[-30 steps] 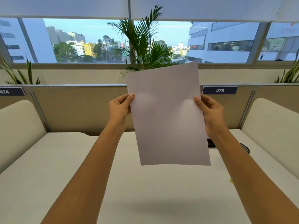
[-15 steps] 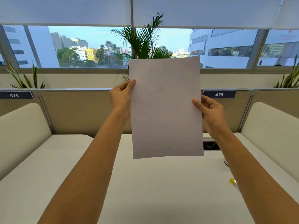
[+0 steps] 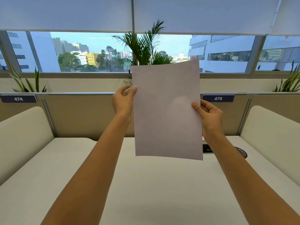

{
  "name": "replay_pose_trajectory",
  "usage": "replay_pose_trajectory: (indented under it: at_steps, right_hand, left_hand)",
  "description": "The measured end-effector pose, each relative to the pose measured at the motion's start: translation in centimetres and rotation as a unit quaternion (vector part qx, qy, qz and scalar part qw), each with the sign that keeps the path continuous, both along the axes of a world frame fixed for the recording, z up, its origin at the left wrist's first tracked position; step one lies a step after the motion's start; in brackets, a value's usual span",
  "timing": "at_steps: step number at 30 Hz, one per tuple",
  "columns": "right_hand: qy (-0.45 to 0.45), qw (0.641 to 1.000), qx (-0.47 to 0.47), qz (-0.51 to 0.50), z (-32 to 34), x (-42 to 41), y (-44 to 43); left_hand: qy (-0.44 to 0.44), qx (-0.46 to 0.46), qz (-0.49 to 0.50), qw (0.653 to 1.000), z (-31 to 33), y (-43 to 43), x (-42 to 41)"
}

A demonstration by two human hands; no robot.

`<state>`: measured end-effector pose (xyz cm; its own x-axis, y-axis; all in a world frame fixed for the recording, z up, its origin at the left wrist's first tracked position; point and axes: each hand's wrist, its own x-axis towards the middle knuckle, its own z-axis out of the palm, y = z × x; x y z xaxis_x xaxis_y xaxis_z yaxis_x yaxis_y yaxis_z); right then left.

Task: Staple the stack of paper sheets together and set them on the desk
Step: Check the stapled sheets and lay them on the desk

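I hold a white stack of paper sheets upright in the air above the white desk, out at arm's length. My left hand pinches its left edge near the top, thumb on the front. My right hand grips the right edge at mid-height. A small dark mark shows at the stack's top left corner; I cannot tell if it is a staple. No stapler is visible.
A beige partition with labels 474 and 475 closes the desk's far side. Rounded cream dividers flank it left and right. A cable opening and a round dark grommet lie at the back right. A palm plant stands behind the partition.
The stack has been straightened from a tilt to nearly vertical and lifted a little. My left hand has slid higher up the left edge; the view has tipped upward.
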<state>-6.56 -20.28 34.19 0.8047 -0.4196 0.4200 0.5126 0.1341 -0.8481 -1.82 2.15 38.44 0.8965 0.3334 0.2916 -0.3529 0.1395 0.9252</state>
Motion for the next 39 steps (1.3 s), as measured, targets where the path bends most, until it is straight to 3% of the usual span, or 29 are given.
replay_pose_trajectory:
  at_steps: [2, 4, 8, 10, 14, 18, 21, 27, 30, 33, 39]
  right_hand:
    - [0.004, 0.999, 0.0, -0.037, -0.2, 0.0, 0.9]
    - [0.003, 0.995, -0.029, -0.091, -0.4, 0.1, 2.0]
    - [-0.048, 0.967, -0.174, -0.182, -1.3, -0.2, 5.2]
    - [-0.089, 0.946, -0.233, -0.208, -1.7, -0.7, 6.9]
    - [-0.125, 0.903, -0.345, -0.225, -3.0, -0.5, 9.3]
    - [-0.122, 0.901, -0.393, -0.138, -3.6, -0.4, 9.6]
    - [-0.1, 0.919, -0.376, -0.063, -3.2, -0.2, 8.5]
    - [0.039, 0.974, -0.209, -0.083, -1.7, 2.2, 3.0]
    - [0.12, 0.984, -0.133, 0.007, -2.0, 3.4, 1.2]
    - [0.132, 0.984, -0.094, 0.073, -2.7, 4.0, 0.3]
    - [0.092, 0.994, -0.035, 0.04, -2.8, 4.0, 0.7]
  left_hand:
    - [-0.007, 0.053, 0.067, 0.996, -0.6, -0.6, -0.7]
    - [-0.026, 0.108, 0.071, 0.991, -1.1, -1.5, -1.2]
    - [0.003, 0.148, -0.143, 0.979, -1.7, -4.5, -2.2]
    - [0.029, 0.154, -0.18, 0.971, -1.8, -5.5, -2.4]
    - [0.015, 0.147, -0.117, 0.982, -2.3, -5.7, -1.9]
    - [0.006, 0.197, -0.044, 0.979, -2.0, -4.5, -1.7]
    - [-0.011, 0.191, -0.069, 0.979, -1.7, -2.5, -1.2]
    - [-0.05, 0.106, -0.206, 0.972, -1.0, 1.7, -0.8]
    - [-0.044, 0.083, -0.244, 0.965, -1.1, 3.2, -0.1]
    - [-0.033, 0.068, -0.228, 0.971, -1.6, 3.9, 0.5]
    - [-0.012, 0.064, -0.18, 0.982, -3.2, 4.1, 1.8]
